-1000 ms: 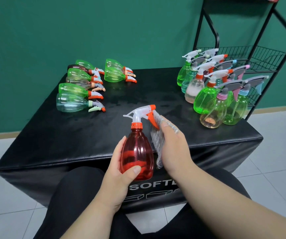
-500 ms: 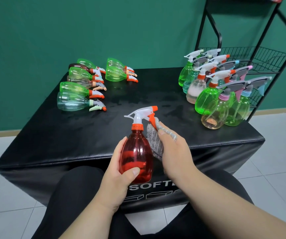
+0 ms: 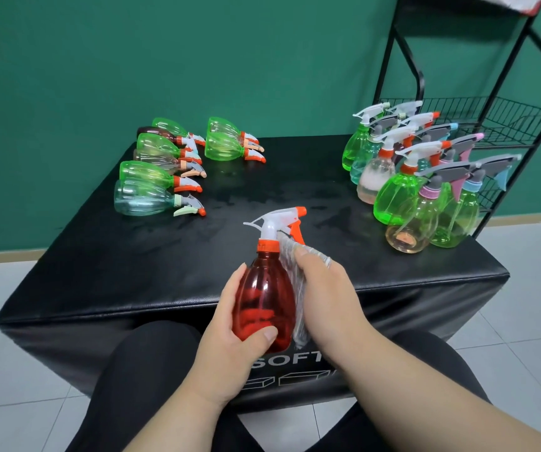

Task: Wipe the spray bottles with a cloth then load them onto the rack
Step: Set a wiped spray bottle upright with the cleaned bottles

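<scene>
The red translucent plastic spray bottle with a white trigger head and orange collar, trigger and nozzle tip (image 3: pixel 264 305) is held upright in the air at the near edge of the black padded box used as a worktop (image 3: pixel 132 272), above the person's lap. Its belly is gripped by the left hand (image 3: pixel 230 347), thumb across the front and fingers curled behind, so that it is steadied, it is judged, while its side is rubbed. Against its right flank and shoulder a pale, thin, crinkled cloth (image 3: pixel 287 252) is pressed by the right hand (image 3: pixel 327 298), over whose fingers the cloth is draped and gripped. The bottle looks glossy and ribbed; whether it is empty cannot be told, and its nozzle is pointed away to the right. The wiping step is judged to be under way, with loading not yet begun for this bottle. Farther off on the left of the worktop, a cluster of mostly green transparent bottles lying on their sides (image 3: pixel 151 177) is seen, probably set apart as one batch. On the right, a group of upright green, clear and peach bottles (image 3: pixel 402 177) is crowded just beside the black wire rack (image 3: pixel 507 119), probably staged for loading.
</scene>
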